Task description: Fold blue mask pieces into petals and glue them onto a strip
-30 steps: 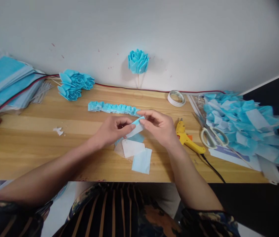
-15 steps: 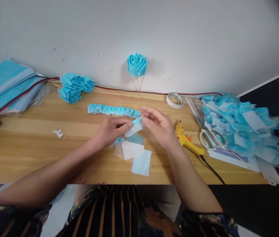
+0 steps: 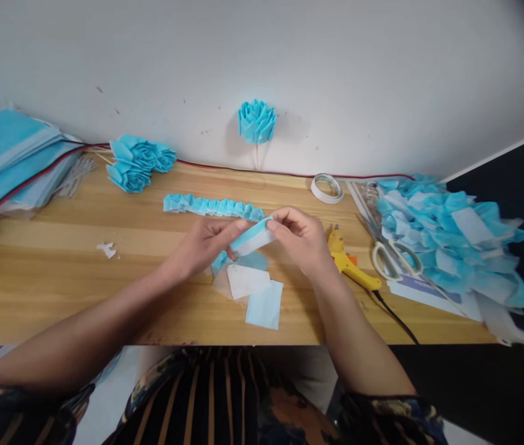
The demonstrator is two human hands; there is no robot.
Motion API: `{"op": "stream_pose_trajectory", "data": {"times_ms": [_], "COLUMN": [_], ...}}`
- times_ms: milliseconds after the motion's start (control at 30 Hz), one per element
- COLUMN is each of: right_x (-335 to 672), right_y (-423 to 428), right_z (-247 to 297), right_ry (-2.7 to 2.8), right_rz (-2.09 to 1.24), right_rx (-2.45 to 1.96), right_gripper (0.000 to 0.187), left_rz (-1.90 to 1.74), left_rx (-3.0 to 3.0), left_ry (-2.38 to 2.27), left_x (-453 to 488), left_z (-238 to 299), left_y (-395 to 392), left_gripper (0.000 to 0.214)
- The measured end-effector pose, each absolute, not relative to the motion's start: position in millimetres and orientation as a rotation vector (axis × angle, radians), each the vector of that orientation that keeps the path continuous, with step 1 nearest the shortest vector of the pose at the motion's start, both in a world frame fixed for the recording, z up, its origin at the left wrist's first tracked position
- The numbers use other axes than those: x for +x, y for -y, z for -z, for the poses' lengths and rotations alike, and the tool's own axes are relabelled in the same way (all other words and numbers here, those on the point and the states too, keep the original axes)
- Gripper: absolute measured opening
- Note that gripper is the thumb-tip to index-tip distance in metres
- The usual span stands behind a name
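Note:
Between my two hands is a small piece of blue-and-white fabric [image 3: 255, 237] with its blue upper edge folded over. My left hand [image 3: 209, 242] pinches its left end, thumb along the top. My right hand [image 3: 298, 238] grips the right end between thumb and fingers. Just below lie loose cut pieces: a white square [image 3: 249, 282] and a pale blue square [image 3: 264, 306], overlapping. Behind my hands stretches a row of folded blue petals [image 3: 211, 206].
A yellow glue gun [image 3: 352, 266], scissors [image 3: 394, 258] and a tape roll [image 3: 327, 188] are at right, beside a heap of blue pieces [image 3: 456, 241]. Blue flowers [image 3: 135, 164] and stacked masks [image 3: 7, 154] lie left. One stemmed flower [image 3: 257, 122] leans at the wall.
My left thumb has slid up and left along the folded edge, so more of the blue strip shows. My right fingers have curled in closer to the piece.

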State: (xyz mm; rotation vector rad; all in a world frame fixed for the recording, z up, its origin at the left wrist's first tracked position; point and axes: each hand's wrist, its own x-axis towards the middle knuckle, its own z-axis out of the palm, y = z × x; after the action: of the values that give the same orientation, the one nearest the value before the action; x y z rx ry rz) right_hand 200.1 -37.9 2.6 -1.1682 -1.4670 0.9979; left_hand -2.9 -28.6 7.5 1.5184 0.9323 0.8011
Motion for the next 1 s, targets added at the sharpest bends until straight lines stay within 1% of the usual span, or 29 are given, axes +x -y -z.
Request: {"op": "stream_pose_trajectory", "data": {"times_ms": [67,133,300,367,533,700,767,900,1000], "right_x": [201.1,201.4,199.5,198.6,196.2,192.7,191.6,192.2,196.0], "right_y": [37.7,38.3,40.8,41.5,42.1,43.0,43.6,43.3,41.3], "right_z": [-3.2,-3.8,-3.3,-2.3,-2.2,-2.7,-1.7,0.6,0.5], "right_ry": [1.471,1.494,1.560,1.590,1.699,1.837,1.852,1.733,1.645], "right_rz": [-1.008,-1.025,-1.027,-0.991,-0.789,-0.450,-0.382,-0.448,-0.548], "right_rx": [-1.155,-1.141,-1.117,-1.118,-1.101,-1.096,-1.109,-1.186,-1.221], "right_gripper": [0.010,0.011,0.010,0.010,0.002,0.005,0.005,0.012,0.012], "left_rz": [-0.841,-0.866,-0.820,-0.823,-0.793,-0.767,-0.752,-0.758,-0.757], "left_rx": [1.485,1.504,1.587,1.588,1.601,1.625,1.624,1.636,1.642], "left_ry": [-0.910,-0.930,-0.894,-0.891,-0.967,-1.027,-1.047,-1.052,-1.052], "left_x": [-4.0,-4.9,-4.7,-3.9,-3.3,-3.6,-3.8,-4.3,-4.7], "left_z": [-11.5,-15.0,-11.9,-8.0,-6.0,-6.6,-5.6,-5.1,-6.1], "left_y": [29.0,29.0,26.9,26.1,25.7,25.0,25.1,26.2,26.7], "left_gripper": [0.055,0.055,0.030,0.023,0.025,0.032,0.033,0.029,0.028]}}
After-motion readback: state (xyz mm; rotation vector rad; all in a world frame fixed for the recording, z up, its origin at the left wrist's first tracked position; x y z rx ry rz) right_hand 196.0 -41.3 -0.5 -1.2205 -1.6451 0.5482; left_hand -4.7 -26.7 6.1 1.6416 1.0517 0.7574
